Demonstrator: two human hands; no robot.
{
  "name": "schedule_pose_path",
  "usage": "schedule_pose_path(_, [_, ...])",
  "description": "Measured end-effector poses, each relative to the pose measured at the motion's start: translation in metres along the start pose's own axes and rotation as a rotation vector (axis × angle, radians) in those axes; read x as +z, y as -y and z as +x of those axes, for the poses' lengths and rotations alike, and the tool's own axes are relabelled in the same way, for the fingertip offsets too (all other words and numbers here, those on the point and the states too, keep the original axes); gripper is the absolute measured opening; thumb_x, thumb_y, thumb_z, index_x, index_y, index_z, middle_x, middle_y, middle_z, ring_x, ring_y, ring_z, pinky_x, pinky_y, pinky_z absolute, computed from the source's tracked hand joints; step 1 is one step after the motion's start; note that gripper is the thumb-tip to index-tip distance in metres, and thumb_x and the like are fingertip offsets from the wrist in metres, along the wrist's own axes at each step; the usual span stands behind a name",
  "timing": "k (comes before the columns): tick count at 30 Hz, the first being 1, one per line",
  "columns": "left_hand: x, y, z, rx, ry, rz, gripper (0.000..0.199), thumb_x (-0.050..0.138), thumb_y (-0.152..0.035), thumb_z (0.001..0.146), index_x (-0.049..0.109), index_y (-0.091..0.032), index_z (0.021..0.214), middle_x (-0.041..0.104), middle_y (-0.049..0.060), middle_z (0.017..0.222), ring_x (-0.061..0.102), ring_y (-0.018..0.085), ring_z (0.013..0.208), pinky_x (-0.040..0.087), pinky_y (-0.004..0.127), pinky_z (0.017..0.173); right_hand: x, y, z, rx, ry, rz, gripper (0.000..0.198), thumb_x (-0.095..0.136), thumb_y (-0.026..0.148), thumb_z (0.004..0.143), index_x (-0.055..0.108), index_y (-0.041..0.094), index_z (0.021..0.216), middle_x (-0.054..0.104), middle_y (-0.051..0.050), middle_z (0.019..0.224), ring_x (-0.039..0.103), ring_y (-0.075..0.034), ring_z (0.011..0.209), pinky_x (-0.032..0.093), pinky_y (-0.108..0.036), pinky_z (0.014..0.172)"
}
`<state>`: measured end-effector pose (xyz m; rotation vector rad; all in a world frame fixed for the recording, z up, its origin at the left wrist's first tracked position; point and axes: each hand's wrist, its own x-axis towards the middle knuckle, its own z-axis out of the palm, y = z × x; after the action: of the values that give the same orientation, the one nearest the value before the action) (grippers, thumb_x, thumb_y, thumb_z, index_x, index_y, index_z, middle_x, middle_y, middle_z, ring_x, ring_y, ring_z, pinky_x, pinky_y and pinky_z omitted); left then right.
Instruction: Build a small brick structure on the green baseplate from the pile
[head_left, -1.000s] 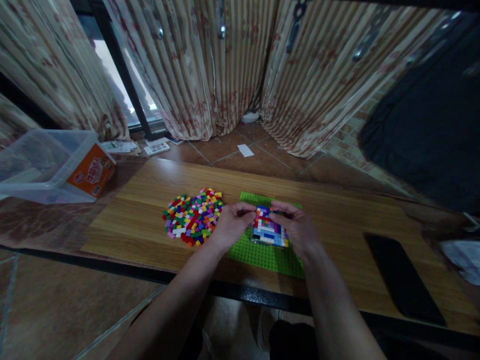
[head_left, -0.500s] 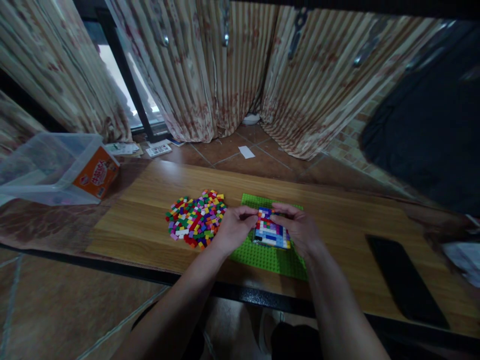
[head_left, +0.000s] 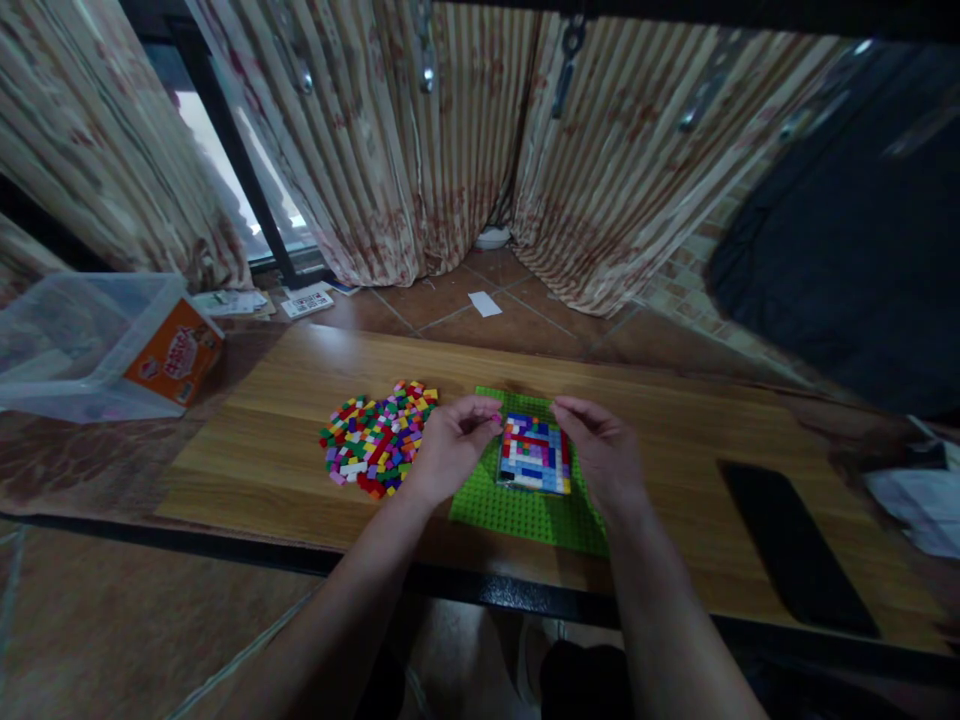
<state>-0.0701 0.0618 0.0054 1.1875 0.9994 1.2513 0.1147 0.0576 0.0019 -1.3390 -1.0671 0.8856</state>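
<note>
On a green studded baseplate [head_left: 517, 515] sits a square build of toy bricks [head_left: 534, 455] in blue, white, red and pink rows. At its upper left corner, my left hand [head_left: 457, 445] pinches a small pink toy brick [head_left: 496, 417] between thumb and forefinger. Beside the build's upper right corner, my right hand [head_left: 604, 450] has thumb and forefinger drawn together; whatever may be between them is hidden. A heap of loose toy bricks [head_left: 379, 440] in many colours lies left of my left hand.
The wooden table [head_left: 255, 450] carries a black phone-like slab [head_left: 795, 545] at the right. A clear plastic bin [head_left: 97, 340] with an orange label stands at the left end. Striped curtains [head_left: 390, 150] hang beyond the table, and a white paper [head_left: 484, 304] lies on the floor.
Both hands have drawn apart from the top of the build, uncovering it. A pink toy brick now shows in my left fingertips. The view has shifted slightly right.
</note>
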Motion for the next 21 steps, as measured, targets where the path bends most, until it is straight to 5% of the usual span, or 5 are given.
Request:
schedule_pose_path(8, [0.006,-0.005,-0.005,0.047,0.062,-0.019,0.030,0.071,-0.016,0.075,0.067,-0.016,0.104,0.071,0.001,0.082,0.065,0.012,0.077,0.052,0.026,0.079,0.011,0.024,-0.020,-0.481,0.235,-0.368,0.018,0.059,0.034,0.090,0.075,0.033,0.098,0.071,-0.003,0.106,0.062,-0.022,0.105,0.045,-0.042,0.096])
schedule_pose_path(21, [0.008,-0.005,-0.005,-0.087,0.057,-0.180,0.042,0.077,-0.019,0.069,0.066,-0.016,0.109,0.076,0.003,0.090,0.068,0.015,0.080,0.052,0.031,0.084,0.016,0.016,-0.022,-0.514,0.250,-0.386,0.020,0.060,0.032,0.091,0.074,0.038,0.102,0.069,-0.001,0.109,0.060,-0.021,0.106,0.046,-0.042,0.094])
